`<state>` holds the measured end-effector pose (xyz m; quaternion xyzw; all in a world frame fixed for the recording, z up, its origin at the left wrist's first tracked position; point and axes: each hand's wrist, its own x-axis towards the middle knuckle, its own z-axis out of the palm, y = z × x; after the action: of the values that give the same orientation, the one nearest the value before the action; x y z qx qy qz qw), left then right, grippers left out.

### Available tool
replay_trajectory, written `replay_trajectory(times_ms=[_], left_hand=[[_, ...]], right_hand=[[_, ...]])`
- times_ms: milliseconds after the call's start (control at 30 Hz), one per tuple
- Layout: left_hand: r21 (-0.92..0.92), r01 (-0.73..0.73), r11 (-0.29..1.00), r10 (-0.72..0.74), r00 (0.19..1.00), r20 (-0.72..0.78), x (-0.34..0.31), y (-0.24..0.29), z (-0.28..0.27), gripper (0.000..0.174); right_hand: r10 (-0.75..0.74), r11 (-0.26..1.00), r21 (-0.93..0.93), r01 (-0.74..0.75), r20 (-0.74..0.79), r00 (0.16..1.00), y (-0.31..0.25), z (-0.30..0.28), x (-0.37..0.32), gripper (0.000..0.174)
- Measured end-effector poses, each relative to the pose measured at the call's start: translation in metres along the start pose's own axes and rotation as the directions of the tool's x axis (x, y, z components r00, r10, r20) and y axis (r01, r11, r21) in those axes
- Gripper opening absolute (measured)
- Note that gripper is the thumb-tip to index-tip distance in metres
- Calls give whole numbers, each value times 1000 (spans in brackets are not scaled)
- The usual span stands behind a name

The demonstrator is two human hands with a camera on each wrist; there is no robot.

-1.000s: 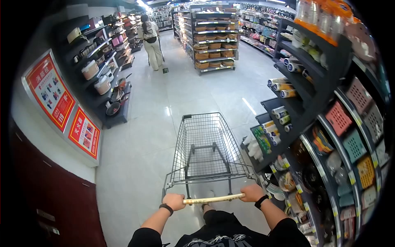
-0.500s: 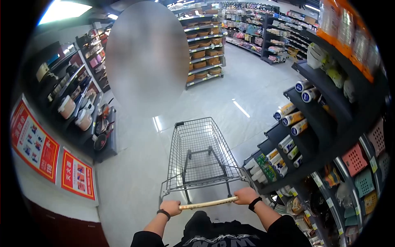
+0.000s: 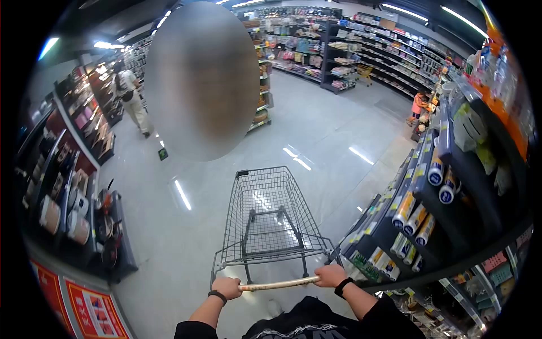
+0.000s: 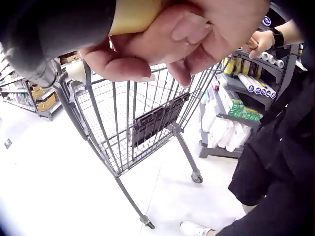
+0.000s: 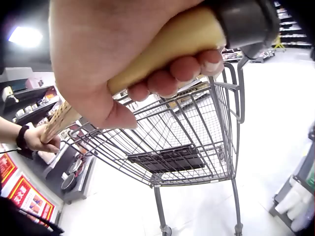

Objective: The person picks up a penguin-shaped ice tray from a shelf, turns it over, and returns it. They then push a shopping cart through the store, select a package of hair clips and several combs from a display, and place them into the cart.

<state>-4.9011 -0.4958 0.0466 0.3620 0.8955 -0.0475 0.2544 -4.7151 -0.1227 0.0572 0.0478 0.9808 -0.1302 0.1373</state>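
Observation:
A wire shopping cart (image 3: 271,217) stands in front of me, its basket showing no goods. My left hand (image 3: 227,287) grips the left end of the cart's pale yellow handle (image 3: 279,284), and my right hand (image 3: 331,276) grips its right end. In the left wrist view the left hand's fingers (image 4: 128,66) curl round the bar. The right wrist view shows the right hand (image 5: 108,59) wrapped round the handle beside its dark end cap, with the fingertips coming out below.
Close on the right, a dark shelf (image 3: 446,141) holds rolls (image 3: 415,217) and bagged goods. Pans and pots line a left shelf (image 3: 116,237). Ahead, a person (image 3: 129,96) walks at the left and a small person in orange (image 3: 418,104) is at the right. A blurred oval covers part of the view.
The view has swung to the right, so the left shelves and red signs have shifted left and down. The right shelf looms nearer. Both hands keep their grip on the handle.

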Motion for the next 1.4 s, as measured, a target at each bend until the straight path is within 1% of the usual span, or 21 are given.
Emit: replay_trajectory(times_ms=[100,133,233,267,400,500,567,667,767,867,933,967,1033,1067,1100,1200,1267,1367,1400], left_hand=[[30,-27,999,27,1000,5,67,-27,-38,27],[47,-44,998,45,999,-11,90,-37,-51,26],[95,-59,994,56,998,30,157,-56,-101,26],[106,-65,992,62,998,28,182,-63,-115,26],[142,-98,985,93,995,42,282,-81,-169,26],[146,-134,980,132,991,26,366,-94,-215,25],[173,-158,972,153,987,39,411,-99,-241,24],[178,-188,966,188,982,20,485,-104,-284,23],[181,-203,962,201,979,33,551,-110,-319,25],[189,-273,943,274,961,24,621,-114,-359,24],[192,-298,935,303,953,5,667,-115,-387,24],[177,-295,939,296,955,18,690,-115,-403,24],[170,-288,942,275,956,97,731,-106,-443,26],[158,-303,940,291,952,90,757,-109,-451,26],[152,-312,938,301,949,88,781,-110,-466,25],[153,-341,927,326,938,116,849,-107,-506,25],[141,-375,916,363,926,100,890,-102,-532,26],[146,-400,905,392,917,79,962,-94,-563,24],[157,-404,901,397,915,76,983,-90,-576,24]], right_hand=[[12,1000,9,-12,-17,1000,17,-15,58,32],[71,997,-37,-68,96,993,21,-26,79,31],[116,993,-29,-114,86,990,35,-57,134,30],[118,993,-17,-117,51,992,42,-62,152,30],[143,989,27,-143,17,990,86,-72,231,29],[159,986,58,-158,-15,987,120,-107,290,29],[182,980,84,-181,-4,983,143,-116,326,29],[210,976,67,-209,-2,978,181,-148,384,27],[236,967,100,-235,-8,972,213,-178,438,26],[268,962,71,-264,-54,962,247,-207,489,27],[259,966,46,-256,-77,963,273,-226,526,27],[273,962,42,-270,-84,958,287,-232,545,27],[307,952,38,-304,-105,946,317,-242,582,27],[297,955,43,-294,-151,943,329,-251,599,29],[287,958,26,-287,-164,944,341,-263,617,29],[316,948,29,-316,-144,938,381,-290,669,29],[334,942,9,-335,-126,934,413,-303,699,30],[329,944,67,-322,-203,922,458,-328,744,30],[336,942,58,-331,-183,924,471,-337,758,30]])
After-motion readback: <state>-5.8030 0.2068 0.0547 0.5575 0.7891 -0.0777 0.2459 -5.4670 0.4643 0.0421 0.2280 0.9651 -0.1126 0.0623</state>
